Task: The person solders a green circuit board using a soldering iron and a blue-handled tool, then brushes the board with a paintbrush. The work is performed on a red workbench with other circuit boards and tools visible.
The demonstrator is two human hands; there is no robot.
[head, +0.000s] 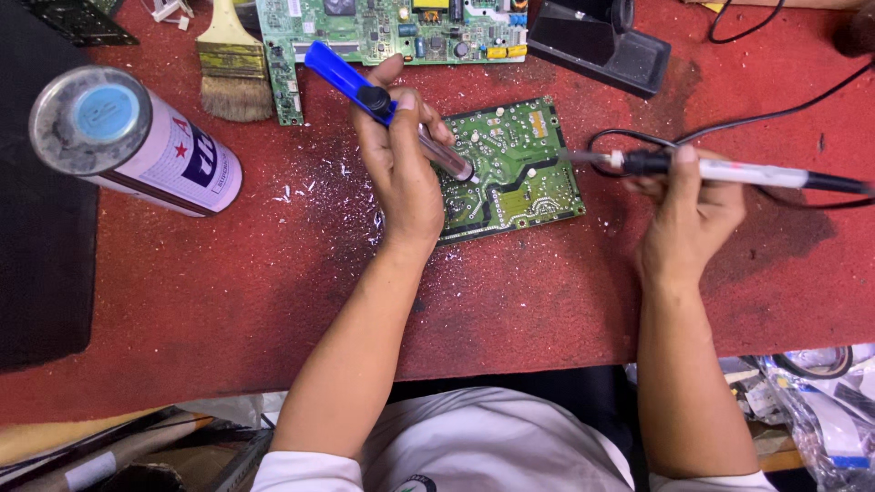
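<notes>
Far left of the frame there's a black mat (41,228) lying along the edge of the red bench (228,301). Just right of it, upper left, an aerosol can (137,141) lies on its side with its grey cap end toward the camera; it has a white label with blue and red print. Next along the top edge is a paintbrush (232,68) with a pale handle and worn bristles, right beside a big green circuit board (383,32) that runs across the top middle.

Centre of the frame: the left hand (401,173) has its fingers wrapped tight around a desoldering pump (383,105), blue body sticking up toward the upper left, clear tip pressed down onto the small green circuit board (519,169). That board sits flat on the bench in the middle, solder side up, with white flecks scattered on the red surface to its left.

Upper right of centre there's a black soldering iron stand (597,46). Further right, the right hand (688,214) grips a soldering iron (720,170), fingers closed on its white handle, metal tip pointing left and just at the board's right edge. Its black cable (775,114) loops off toward the upper right corner.
</notes>
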